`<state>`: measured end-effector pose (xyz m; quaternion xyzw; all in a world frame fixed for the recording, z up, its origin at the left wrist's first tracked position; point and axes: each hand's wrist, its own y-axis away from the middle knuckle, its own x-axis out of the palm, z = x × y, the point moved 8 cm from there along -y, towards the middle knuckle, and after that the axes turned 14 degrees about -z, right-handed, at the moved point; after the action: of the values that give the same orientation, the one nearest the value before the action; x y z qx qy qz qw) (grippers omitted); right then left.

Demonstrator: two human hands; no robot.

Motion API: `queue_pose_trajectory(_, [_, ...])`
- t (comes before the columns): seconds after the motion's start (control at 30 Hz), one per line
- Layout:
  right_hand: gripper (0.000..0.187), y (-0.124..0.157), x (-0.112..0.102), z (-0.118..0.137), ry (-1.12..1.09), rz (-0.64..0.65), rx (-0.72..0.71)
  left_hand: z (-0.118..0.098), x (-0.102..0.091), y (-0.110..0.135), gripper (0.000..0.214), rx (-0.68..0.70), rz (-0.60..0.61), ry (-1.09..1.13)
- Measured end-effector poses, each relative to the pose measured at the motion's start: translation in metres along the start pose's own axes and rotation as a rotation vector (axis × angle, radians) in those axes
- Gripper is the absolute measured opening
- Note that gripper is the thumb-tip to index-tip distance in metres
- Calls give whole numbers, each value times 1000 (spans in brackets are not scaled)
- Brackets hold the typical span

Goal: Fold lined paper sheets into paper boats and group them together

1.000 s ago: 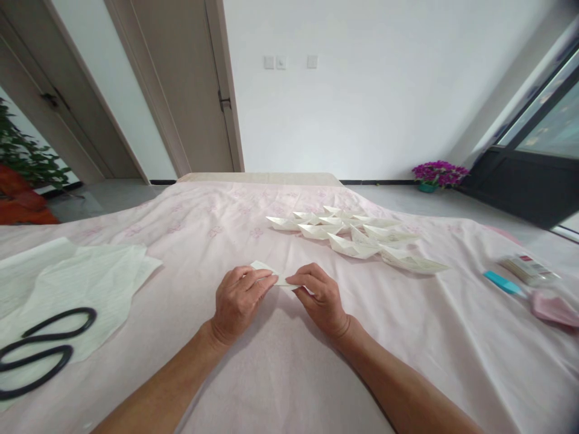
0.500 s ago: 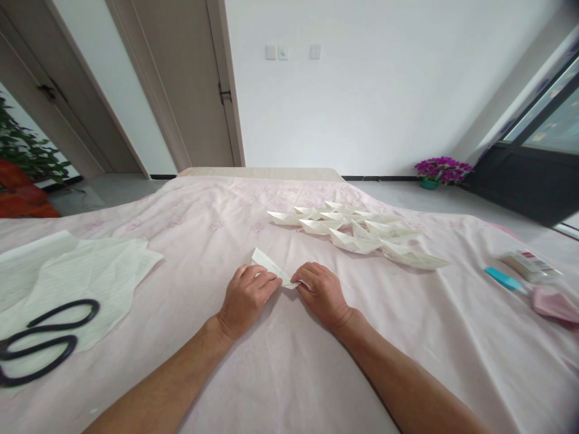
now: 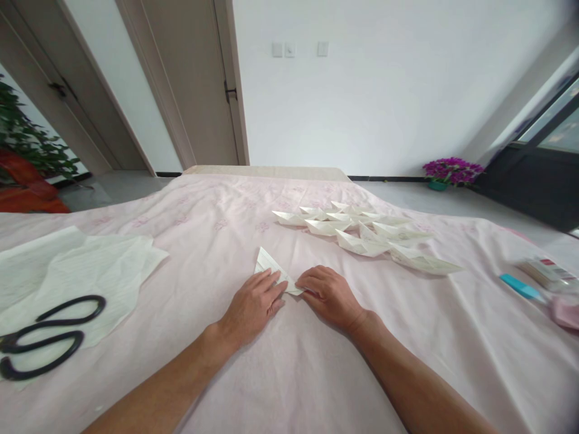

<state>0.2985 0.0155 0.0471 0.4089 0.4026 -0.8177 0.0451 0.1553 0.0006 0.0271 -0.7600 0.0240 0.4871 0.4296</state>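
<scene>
A small folded piece of white paper point(image 3: 270, 265) lies on the pink cloth point(image 3: 289, 361) in front of me, one pointed corner sticking up. My left hand point(image 3: 256, 304) lies on its near left edge with fingers stretched out flat. My right hand point(image 3: 330, 294) has its fingers curled and pressed on the paper's right end. Beyond the hands, several finished white paper boats point(image 3: 357, 232) are grouped together on the cloth.
Black scissors point(image 3: 43, 343) rest on crumpled white paper sheets point(image 3: 85, 271) at the left. A teal stick point(image 3: 522, 287), a small clear packet point(image 3: 547, 272) and a pink object point(image 3: 565, 310) sit at the right edge. Doors, a potted plant and purple flowers stand behind.
Both hands have lowered the paper onto the cloth. My left hand went from a pinch to lying flat on it. The view shifted slightly.
</scene>
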Motion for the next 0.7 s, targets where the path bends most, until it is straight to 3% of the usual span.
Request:
queue_pose_trajectory(0.27, [13,0,2,0,-18,22,-2,45,-12,-5,32,-363,-112,-90])
queue_pose_trajectory(0.4, [14,-2,1,-2,-22,28,24,60,-9,-6,34,-443,-131,-32])
queue_pose_trajectory(0.57, [14,-2,1,-1,-14,30,27,49,-14,-8,32,-406,-137,-118])
queue_pose_trajectory(0.7, [13,-2,1,1,-2,47,25,20,-14,-12,31,-210,-172,-99])
